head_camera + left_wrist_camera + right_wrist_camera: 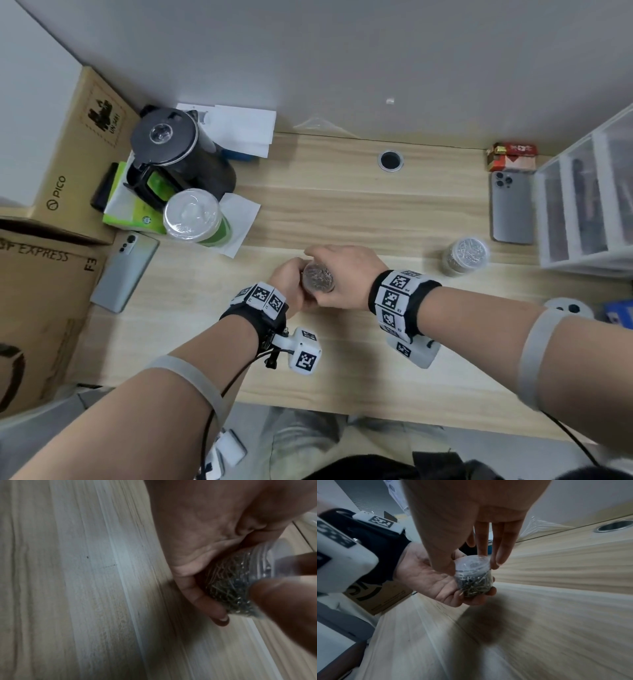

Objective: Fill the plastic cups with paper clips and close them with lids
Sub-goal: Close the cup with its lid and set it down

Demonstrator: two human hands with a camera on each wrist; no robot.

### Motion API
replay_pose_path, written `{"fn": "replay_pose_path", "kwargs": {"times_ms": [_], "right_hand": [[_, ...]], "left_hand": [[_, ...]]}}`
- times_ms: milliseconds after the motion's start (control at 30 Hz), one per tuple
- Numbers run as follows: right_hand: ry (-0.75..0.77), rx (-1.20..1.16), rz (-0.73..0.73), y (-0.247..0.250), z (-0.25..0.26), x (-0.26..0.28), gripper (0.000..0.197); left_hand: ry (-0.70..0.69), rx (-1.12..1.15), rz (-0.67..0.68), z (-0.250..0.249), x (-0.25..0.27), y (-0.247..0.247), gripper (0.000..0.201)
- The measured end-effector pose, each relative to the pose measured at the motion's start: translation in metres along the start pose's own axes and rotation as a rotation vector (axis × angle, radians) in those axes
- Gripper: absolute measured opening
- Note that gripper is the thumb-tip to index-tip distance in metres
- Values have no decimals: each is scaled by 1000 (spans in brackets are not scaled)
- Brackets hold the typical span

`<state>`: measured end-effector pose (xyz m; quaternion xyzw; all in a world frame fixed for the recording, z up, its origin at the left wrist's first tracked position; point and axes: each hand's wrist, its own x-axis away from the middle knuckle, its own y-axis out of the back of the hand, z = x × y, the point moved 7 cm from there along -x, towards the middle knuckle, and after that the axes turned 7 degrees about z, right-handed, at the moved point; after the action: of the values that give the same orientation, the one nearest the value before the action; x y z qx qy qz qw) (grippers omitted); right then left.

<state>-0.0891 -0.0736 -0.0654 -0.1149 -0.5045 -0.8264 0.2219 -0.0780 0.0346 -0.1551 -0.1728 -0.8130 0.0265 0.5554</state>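
Progress: looks like the last stretch. The cup in hand is packed with paper clips and has a clear lid sitting on its mouth; whether that lid is fully seated I can't tell (rim is blurred in both wrist views). A second cup, also full of clips and apparently lidded, stands on the desk well to the right, near the clear drawer unit. No loose clips or spare empty cups visible, so what's left is probably just pressing or twisting this lid home and setting the cup down.

Hands, left to right:
- left hand: cradles the cup from below and the side, fingers curled round its lower body, cup held just above the desk near the front middle.
- right hand: comes over the top, thumb and fingertips pinching the lid rim, palm arched above it.

Both hands are together on the one cup, touching each other at the near side.

Unrelated clutter at left: black kettle, a green drink cup, a phone.
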Motion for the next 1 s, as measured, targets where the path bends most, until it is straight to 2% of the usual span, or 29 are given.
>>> {"fn": "replay_pose_path", "kwargs": {"times_ms": [100, 333, 400, 467, 600, 800, 867, 933, 1000], "right_hand": [[14, 42, 24, -5, 0, -2, 62], [140, -39, 80, -19, -4, 4, 63], [69, 8, 93, -20, -10, 7, 49], [-73, 50, 76, -18, -20, 9, 40], [-262, 81, 95, -18, -30, 12, 42], [-256, -37, 136, -25, -40, 17, 43], [-253, -33, 120, -22, -49, 19, 47], [-265, 52, 105, -17, -62, 21, 50], [-313, 135, 100, -16, -83, 24, 46]], "left_hand": [[-5, 75, 23, -1, 5, -2, 44], [9, 31, 156, 5, 10, -10, 42], [25, 8, 190, 7, 13, -13, 42], [42, -25, 229, 10, 15, -19, 45], [60, -49, 248, 12, 17, -34, 45], [64, -71, 282, 14, 14, -45, 47], [65, -70, 301, 13, 14, -50, 39], [51, -81, 275, 7, 15, -51, 28], [3, -90, 181, -4, 13, -41, 28]]}}
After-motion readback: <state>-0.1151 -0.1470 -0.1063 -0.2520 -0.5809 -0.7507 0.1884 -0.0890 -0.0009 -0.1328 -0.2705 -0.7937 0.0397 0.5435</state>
